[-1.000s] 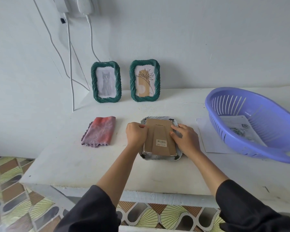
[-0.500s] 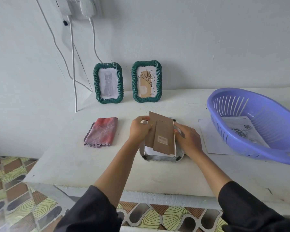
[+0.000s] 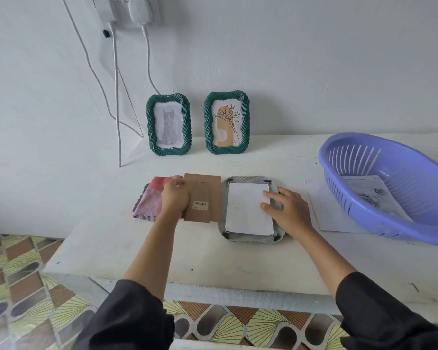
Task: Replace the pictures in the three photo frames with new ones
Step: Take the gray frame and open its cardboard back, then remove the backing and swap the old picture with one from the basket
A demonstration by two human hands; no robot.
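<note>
A photo frame (image 3: 250,238) lies face down in the middle of the white table, its back open and a white sheet (image 3: 248,208) showing inside. My left hand (image 3: 174,198) grips the brown cardboard backing (image 3: 202,198) by its left edge, just left of the frame. My right hand (image 3: 287,210) rests on the frame's right side with fingertips on the white sheet. Two green twisted frames stand against the wall: one with a cat drawing (image 3: 168,125), one with a plant drawing (image 3: 226,122).
A pink folded cloth (image 3: 149,200) lies under and left of my left hand. A purple plastic basket (image 3: 390,188) at the right holds printed pictures (image 3: 374,195); a loose white paper (image 3: 324,210) lies beside it. White cables (image 3: 116,109) hang down the wall.
My left hand lifted the cardboard backing off the face-down frame and carried it to the left. The white sheet inside is now uncovered, and my right hand stayed on the frame's right side.
</note>
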